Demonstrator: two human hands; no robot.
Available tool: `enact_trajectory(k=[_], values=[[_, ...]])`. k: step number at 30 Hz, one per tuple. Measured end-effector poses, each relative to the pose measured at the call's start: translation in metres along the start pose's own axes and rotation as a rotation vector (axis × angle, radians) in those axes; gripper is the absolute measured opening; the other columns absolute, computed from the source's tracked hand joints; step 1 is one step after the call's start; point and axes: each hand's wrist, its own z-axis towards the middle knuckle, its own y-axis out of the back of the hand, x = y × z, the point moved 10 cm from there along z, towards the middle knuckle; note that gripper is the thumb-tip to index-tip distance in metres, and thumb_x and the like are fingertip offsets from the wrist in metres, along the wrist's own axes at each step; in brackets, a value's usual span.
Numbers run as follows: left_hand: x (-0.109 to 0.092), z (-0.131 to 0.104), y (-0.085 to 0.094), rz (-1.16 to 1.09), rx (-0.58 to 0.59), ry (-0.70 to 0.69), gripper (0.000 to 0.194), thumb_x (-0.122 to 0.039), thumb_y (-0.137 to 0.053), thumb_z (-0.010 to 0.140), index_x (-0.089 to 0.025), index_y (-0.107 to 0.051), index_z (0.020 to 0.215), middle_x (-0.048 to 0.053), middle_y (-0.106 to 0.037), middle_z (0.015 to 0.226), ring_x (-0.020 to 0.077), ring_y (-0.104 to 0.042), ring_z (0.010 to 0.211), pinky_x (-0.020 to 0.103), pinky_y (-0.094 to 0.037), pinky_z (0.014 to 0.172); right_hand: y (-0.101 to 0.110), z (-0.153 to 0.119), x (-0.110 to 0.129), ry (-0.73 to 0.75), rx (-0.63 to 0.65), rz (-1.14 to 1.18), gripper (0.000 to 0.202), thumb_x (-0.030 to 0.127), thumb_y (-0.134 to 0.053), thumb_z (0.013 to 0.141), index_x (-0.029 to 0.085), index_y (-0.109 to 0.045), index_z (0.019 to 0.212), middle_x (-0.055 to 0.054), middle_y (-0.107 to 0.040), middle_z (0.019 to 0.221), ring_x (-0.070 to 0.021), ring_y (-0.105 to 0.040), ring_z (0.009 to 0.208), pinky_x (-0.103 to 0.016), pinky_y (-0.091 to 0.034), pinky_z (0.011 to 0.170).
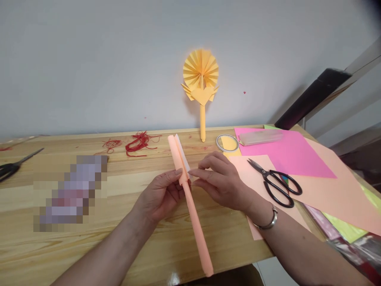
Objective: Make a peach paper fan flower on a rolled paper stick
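My left hand [163, 192] is closed around a rolled peach paper tube [196, 222], thumb on top near its wider upper section. That upper section carries a lengthwise strip with a white edge [182, 153]. On the right side of the strip, my right hand [222, 178] pinches at the edge with thumb and forefinger. The tube slants down toward the table's front edge. Behind, a yellow paper fan [201, 73] with a heart piece and a rolled handle stands upright against the wall.
Black-handled scissors [279, 184] lie on peach paper at right, near a tape roll [228, 143] and a pink sheet [300, 153]. Red threads [141, 143] lie at the back. A blurred-out object [74, 190] and other scissors [18, 167] are at left.
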Motion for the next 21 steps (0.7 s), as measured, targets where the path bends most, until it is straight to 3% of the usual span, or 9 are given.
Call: enact_trajectory(k=[8, 21], values=[[0.003, -0.001, 0.0, -0.018, -0.012, 0.033, 0.011, -0.01, -0.06, 0.076, -0.009, -0.067, 0.069, 0.006, -0.069, 0.062, 0.0124, -0.064, 0.057, 0.022, -0.054, 0.059, -0.008, -0.009, 0.012, 0.154, 0.056, -0.256, 0.018, 0.009, -0.053, 0.085, 0.018, -0.059, 0.099, -0.002, -0.062, 0.085, -0.0148, -0.05, 0.083, -0.031, -0.039, 0.072], [0.007, -0.001, -0.002, -0.029, 0.045, 0.052, 0.007, -0.01, -0.064, 0.073, -0.009, -0.067, 0.067, 0.003, -0.067, 0.06, 0.0109, -0.061, 0.055, 0.021, -0.052, 0.057, -0.001, -0.004, 0.028, 0.26, 0.038, -0.283, 0.014, 0.007, -0.05, 0.086, 0.015, -0.06, 0.091, -0.002, -0.063, 0.078, -0.015, -0.051, 0.076, -0.033, -0.037, 0.068]])
